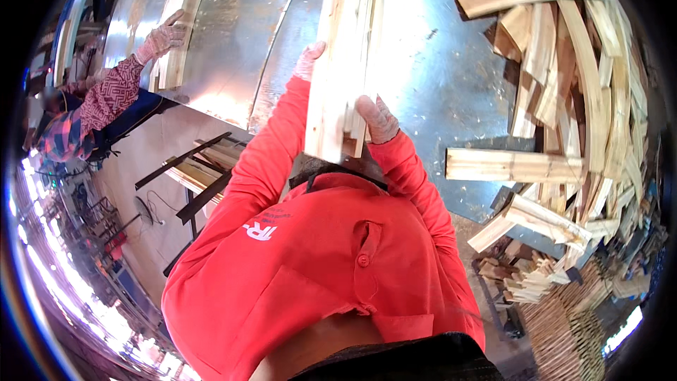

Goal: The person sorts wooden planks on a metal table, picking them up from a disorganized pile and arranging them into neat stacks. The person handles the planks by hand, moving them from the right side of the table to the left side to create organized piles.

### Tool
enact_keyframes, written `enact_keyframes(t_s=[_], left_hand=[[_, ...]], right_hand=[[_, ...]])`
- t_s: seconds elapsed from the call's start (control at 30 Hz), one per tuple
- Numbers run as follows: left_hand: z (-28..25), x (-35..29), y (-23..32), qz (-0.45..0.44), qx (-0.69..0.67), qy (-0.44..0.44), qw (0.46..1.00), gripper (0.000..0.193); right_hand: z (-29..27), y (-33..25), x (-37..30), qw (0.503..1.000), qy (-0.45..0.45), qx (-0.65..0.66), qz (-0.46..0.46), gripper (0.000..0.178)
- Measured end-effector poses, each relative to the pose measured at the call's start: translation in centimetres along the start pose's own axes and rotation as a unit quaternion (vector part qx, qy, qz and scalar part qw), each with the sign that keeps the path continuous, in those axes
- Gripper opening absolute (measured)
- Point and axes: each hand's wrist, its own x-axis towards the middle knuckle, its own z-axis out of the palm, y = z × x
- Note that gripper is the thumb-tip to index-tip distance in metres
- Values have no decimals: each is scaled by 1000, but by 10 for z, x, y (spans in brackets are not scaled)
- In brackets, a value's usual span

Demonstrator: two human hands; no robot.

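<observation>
A bundle of long, pale wooden boards (331, 92) runs away from my chest over the metal table, its near ends close to me. My left hand (308, 61), in a thin whitish glove, is closed against the bundle's left side, with part of the fingers hidden by the wood. Closer to me, my gloved right hand (379, 120) grips the right side near the board ends. Between the boards at the near end a dark gap shows.
The shiny metal table (451, 99) carries a loose heap of boards (557, 63) on the right. At left, a co-worker's gloved hand (161, 41) touches other boards (185, 0). A rack with wood (201, 169) stands below left; stacked wood (564, 331) lies at lower right.
</observation>
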Motion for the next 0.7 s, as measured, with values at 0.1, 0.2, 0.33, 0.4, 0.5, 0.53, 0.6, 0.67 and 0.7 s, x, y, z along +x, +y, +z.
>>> enact_keyframes(t_s=[0.1, 0.2, 0.33, 0.4, 0.5, 0.53, 0.6, 0.67, 0.7], left_hand=[[-21, 14, -19, 21, 93, -4, 995, 55], [-54, 10, 30, -8, 208, -55, 976, 64], [-77, 22, 47, -6, 259, -142, 955, 80], [-66, 37, 18, 72, 358, -117, 924, 89], [-71, 48, 10, 43, 268, -159, 949, 94], [-76, 51, 11, 33, 237, -190, 952, 93], [-83, 62, -7, 45, 189, -192, 962, 77], [-85, 93, -75, 34, 80, -151, 985, 78], [-87, 100, -89, -19, 37, -155, 987, 66]], right_hand=[[16, 2, 37, 993, 74, -91, 9, 89], [-4, 40, 69, 946, 182, -249, 102, 103], [7, 46, 77, 906, 199, -362, 96, 109], [10, 43, 78, 885, 196, -416, 79, 109], [1, 35, 81, 905, 180, -376, 86, 103], [-2, 35, 78, 912, 179, -359, 89, 102], [-6, 31, 73, 943, 168, -279, 72, 88], [-5, 20, 70, 953, 138, -255, 87, 80], [1, 14, 67, 945, 159, -262, 111, 70]])
